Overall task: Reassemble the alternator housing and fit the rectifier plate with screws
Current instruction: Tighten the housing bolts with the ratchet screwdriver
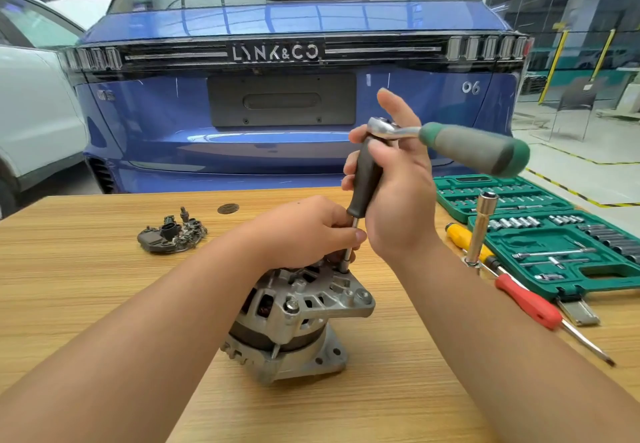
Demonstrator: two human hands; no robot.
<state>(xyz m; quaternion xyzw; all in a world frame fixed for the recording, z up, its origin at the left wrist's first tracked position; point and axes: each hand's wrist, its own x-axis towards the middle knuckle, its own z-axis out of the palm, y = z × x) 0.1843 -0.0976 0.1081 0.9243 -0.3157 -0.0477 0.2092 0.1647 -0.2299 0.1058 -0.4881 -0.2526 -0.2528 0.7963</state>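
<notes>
Above the alternator point(298, 307) at the table's point(104, 304) middle, the right hand point(391, 196) wraps the driver's point(363, 183) dark handle under the ratchet point(450, 141). The left hand point(308, 234) pinches the shaft just over the housing bolt. Keeping the shaft plumb and seated should prevent slipping. The rectifier plate point(171, 234) lies apart, unfitted.

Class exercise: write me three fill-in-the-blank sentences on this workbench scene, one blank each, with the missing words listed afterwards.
1. The alternator stands on a ____ table.
2. The ratchet has a green and ____ handle.
3. The rectifier plate lies to the ____ of the alternator.

Missing words: wooden; grey; left
</notes>
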